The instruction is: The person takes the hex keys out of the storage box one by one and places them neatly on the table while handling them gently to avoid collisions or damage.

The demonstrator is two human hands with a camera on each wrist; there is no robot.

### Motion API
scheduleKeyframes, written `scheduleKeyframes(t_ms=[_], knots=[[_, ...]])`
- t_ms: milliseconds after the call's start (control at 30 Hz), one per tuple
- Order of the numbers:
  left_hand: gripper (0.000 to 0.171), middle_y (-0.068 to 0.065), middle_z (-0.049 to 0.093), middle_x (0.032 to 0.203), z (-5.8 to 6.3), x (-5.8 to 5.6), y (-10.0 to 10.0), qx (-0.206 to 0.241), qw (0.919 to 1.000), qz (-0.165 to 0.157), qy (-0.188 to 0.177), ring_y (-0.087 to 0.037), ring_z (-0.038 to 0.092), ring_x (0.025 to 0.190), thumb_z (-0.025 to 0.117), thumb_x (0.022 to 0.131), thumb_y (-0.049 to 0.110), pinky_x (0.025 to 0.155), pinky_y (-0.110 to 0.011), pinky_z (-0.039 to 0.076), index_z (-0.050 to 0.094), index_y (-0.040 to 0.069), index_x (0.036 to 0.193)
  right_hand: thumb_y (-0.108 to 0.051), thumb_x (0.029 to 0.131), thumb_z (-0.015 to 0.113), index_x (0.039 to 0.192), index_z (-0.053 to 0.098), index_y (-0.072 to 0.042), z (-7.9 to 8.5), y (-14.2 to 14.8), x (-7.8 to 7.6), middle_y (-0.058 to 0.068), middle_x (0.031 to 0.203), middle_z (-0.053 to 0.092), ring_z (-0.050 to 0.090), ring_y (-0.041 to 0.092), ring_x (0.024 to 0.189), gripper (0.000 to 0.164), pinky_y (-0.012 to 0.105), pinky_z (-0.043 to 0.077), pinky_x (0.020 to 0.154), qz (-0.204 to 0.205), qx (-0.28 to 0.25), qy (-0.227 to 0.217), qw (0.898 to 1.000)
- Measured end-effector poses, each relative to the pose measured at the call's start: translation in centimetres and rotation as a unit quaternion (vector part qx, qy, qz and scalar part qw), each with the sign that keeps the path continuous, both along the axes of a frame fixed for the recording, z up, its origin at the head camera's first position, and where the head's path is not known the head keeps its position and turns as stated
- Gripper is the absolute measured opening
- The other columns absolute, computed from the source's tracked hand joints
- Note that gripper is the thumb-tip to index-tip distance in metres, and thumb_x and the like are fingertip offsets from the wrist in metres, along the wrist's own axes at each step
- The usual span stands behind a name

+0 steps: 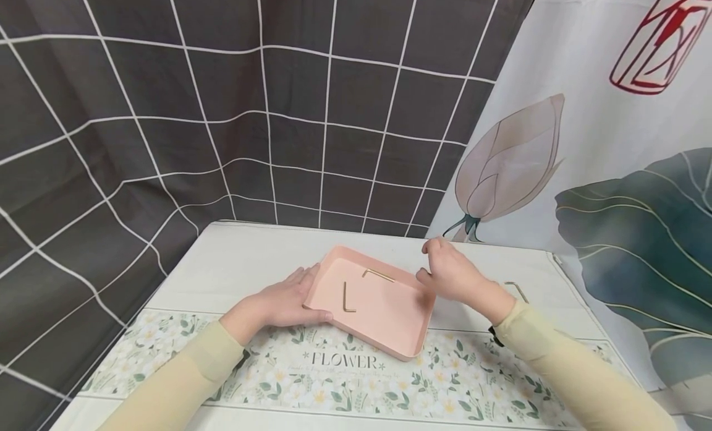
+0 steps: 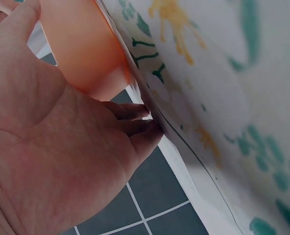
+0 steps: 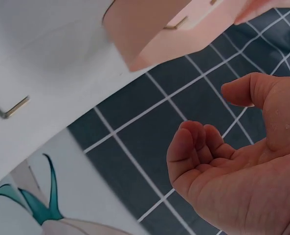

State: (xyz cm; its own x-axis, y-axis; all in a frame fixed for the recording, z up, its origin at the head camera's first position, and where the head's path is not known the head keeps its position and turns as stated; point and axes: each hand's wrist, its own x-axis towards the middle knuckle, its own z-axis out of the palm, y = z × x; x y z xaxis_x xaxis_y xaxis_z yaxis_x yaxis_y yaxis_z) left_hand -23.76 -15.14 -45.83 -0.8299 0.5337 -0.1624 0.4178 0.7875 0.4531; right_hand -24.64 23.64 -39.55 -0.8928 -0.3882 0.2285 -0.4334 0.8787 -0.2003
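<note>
Two brassy L-shaped rods (image 1: 345,297) lie in a pink rectangular tray (image 1: 384,316).

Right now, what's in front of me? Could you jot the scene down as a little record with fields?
Container: pink tray, shallow, set at an angle
In the tray: left rod and far rod, both L-shaped, brass-coloured
Outside it: at least one similar rod, to the right
Left hand: at the tray's left end, thumb at its near edge
Right hand: by the far right corner, fingers loosely curled, nothing seen in it
Surface: white cover with a floral band reading FLOWER
Backdrop: dark grid curtain
</note>
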Motion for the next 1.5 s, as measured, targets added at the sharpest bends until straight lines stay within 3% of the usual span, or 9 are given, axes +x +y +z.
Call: scheduleKeyframes(t_ms=[433, 1233, 1500], knots=[[0.131, -0.018, 0.016, 0.185, 0.0, 0.0, -0.1, -0.001, 1.0000, 0.005, -0.003, -0.045, 0.014, 0.170, 0.062, 0.094, 0.086, 0.132, -0.067, 0.026, 0.008, 0.002, 0.178, -0.007, 0.090, 0.072, 0.119, 0.062, 0.012, -0.9, -3.5, 0.3, 0.019, 0.103, 0.062, 0.058, 0.026, 0.084, 0.036, 0.046, 0.061, 0.076, 0.059, 0.046, 0.016, 0.997], [0.135, -0.015, 0.016, 0.185, -0.4, -0.1, -0.1, -0.002, 0.9999, 0.010, -0.004, -0.044, 0.013, 0.170, 0.060, 0.090, 0.091, 0.131, -0.068, 0.028, 0.008, 0.005, 0.179, -0.014, 0.093, 0.073, 0.120, 0.062, 0.009, -3.2, -7.2, 0.6, 0.010, 0.099, 0.058, 0.056, 0.022, 0.087, 0.037, 0.041, 0.060, 0.080, 0.097, 0.092, -0.009, 0.991], [0.134, -0.016, 0.016, 0.185, -0.3, -0.1, -0.1, -0.001, 1.0000, 0.008, -0.002, -0.045, 0.014, 0.170, 0.061, 0.091, 0.090, 0.131, -0.067, 0.028, 0.008, 0.005, 0.179, -0.015, 0.097, 0.071, 0.116, 0.062, 0.002, -3.6, -8.2, 0.1, 0.006, 0.096, 0.054, 0.053, 0.019, 0.085, 0.027, 0.037, 0.058, 0.077, 0.097, 0.113, -0.032, 0.988]])
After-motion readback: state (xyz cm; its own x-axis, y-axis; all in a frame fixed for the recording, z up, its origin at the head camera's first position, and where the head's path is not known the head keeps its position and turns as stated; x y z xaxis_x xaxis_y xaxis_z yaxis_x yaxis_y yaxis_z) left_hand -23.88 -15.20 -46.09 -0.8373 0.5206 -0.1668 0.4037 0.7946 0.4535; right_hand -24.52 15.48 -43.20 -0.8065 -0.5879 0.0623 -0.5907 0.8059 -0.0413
